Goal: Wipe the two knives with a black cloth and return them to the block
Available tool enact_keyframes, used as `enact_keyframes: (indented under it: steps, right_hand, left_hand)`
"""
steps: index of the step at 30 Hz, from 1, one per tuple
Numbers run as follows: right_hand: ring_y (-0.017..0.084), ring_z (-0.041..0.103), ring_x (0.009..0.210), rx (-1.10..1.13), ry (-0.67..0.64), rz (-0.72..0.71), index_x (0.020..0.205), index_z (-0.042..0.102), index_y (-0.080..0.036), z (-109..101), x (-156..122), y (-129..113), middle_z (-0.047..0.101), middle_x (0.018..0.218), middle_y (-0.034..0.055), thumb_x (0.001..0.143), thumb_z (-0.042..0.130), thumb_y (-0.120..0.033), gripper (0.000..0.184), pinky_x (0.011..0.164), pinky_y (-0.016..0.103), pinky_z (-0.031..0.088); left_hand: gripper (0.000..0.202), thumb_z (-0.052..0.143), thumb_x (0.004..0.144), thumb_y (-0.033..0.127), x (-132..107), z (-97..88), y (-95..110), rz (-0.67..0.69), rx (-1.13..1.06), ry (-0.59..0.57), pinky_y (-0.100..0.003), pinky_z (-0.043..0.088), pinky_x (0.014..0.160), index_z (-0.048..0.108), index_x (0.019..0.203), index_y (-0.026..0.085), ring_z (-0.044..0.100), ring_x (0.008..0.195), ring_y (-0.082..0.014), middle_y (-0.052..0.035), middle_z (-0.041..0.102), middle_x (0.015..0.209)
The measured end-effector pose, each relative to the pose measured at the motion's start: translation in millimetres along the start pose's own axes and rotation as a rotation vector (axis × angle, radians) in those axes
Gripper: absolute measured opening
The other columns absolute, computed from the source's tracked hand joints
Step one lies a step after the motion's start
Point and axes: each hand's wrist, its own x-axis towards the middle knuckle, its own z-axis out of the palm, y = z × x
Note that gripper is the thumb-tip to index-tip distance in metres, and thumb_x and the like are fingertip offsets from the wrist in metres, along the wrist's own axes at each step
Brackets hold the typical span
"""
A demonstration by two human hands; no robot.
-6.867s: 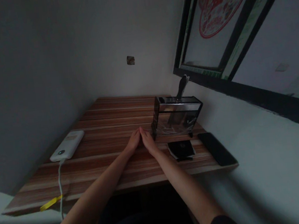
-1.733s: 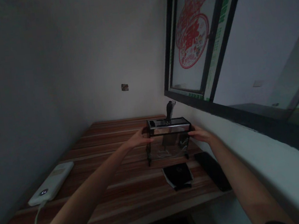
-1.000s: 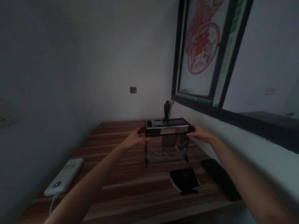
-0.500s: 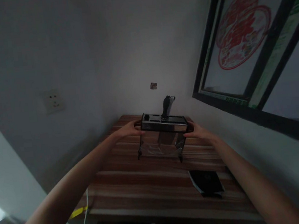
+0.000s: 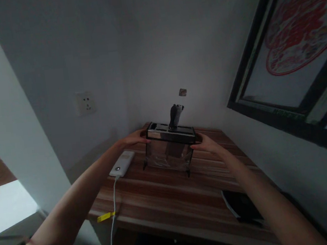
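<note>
A metal-topped knife holder (image 5: 169,147) with clear sides stands near the far corner of a striped wooden table (image 5: 171,194). One dark knife handle (image 5: 175,116) sticks up from its top. My left hand (image 5: 132,138) grips the holder's left end at the top rim. My right hand (image 5: 204,143) grips its right end. Both hands have fingers curled against the rim.
A white power bank (image 5: 122,163) with a cable (image 5: 113,218) and yellow tag (image 5: 105,217) lies left of the holder. A small black case (image 5: 242,208) lies at the table's near right. A wall socket (image 5: 85,103) is on the left wall, a framed window (image 5: 291,53) on the right.
My hands went from resting together on the table to gripping both ends of the holder. It has shifted left and away from the right wall; the view has swung left too.
</note>
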Motion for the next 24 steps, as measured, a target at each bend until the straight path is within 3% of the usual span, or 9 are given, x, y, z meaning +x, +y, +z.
enact_keyframes:
  steps: [8, 24]
  right_hand:
    - [0.023, 0.061, 0.103, 0.014, -0.012, -0.003, 0.117, 0.053, -0.018, 22.8, 21.0, 9.1, 0.059, 0.121, 0.0121, 0.053, 0.081, -0.03, 0.071, 0.095, 0.041, 0.045]
    - [0.022, 0.062, 0.101, 0.001, -0.034, -0.059, 0.116, 0.054, -0.018, 41.1, 35.7, 15.8, 0.058, 0.121, 0.0124, 0.053, 0.082, -0.034, 0.071, 0.092, 0.039, 0.048]
  left_hand:
    - [0.058, 0.071, 0.064, 0.022, -11.3, -20.5, -16.8, -0.042, -0.126, 0.0, -0.039, 0.034, 0.102, 0.053, 0.119, 0.014, 0.049, 0.119, -0.0263, -0.0121, 0.055, 0.128]
    - [0.06, 0.072, 0.061, 0.024, -30.3, -24.4, -19.6, -0.082, -0.166, 0.071, -0.041, 0.034, 0.103, 0.054, 0.117, 0.014, 0.049, 0.12, -0.0276, -0.0126, 0.061, 0.119]
